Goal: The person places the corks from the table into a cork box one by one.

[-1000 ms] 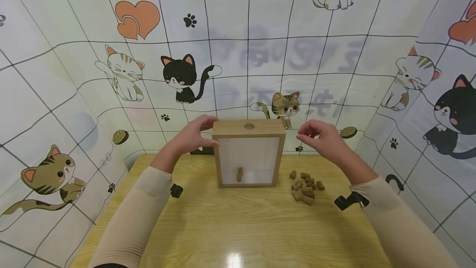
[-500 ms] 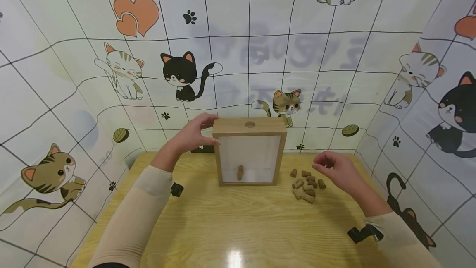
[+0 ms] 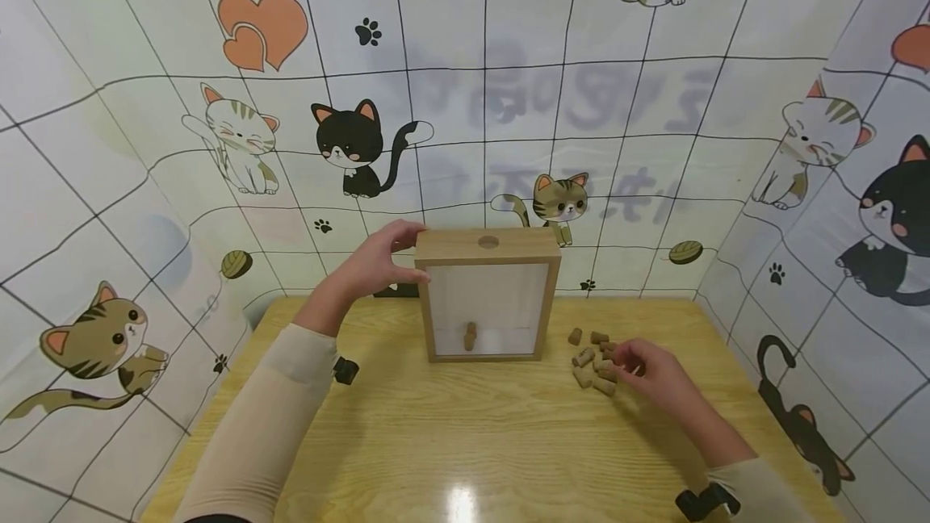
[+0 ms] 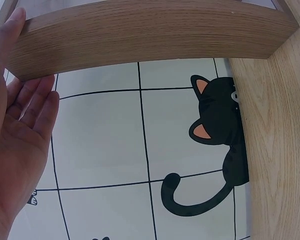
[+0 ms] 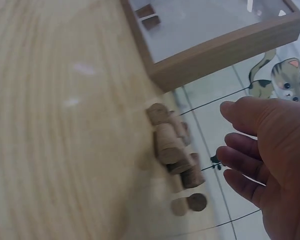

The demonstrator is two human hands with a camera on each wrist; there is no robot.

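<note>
A shallow wooden box (image 3: 501,259) with a clear front and a round hole (image 3: 488,242) in its top stands upright on the table. My left hand (image 3: 374,263) grips its upper left side, thumb in front and fingers behind; the left wrist view shows that side panel (image 4: 150,40) between them. Two corks (image 3: 470,336) are inside, near the bottom. To the right lies a loose pile of corks (image 3: 584,357). Over its right edge is my right hand (image 3: 654,374); in the right wrist view its thumb and fingers are apart, clear of the corks (image 5: 169,142).
The wooden table (image 3: 436,434) ends at a cloth backdrop (image 3: 450,39) printed with cats and grid lines, close behind the box. The backdrop also comes down on both sides.
My right hand has moved from beside the box's top, to the right and down, to the cork pile. The left hand has kept its grip on the box.
</note>
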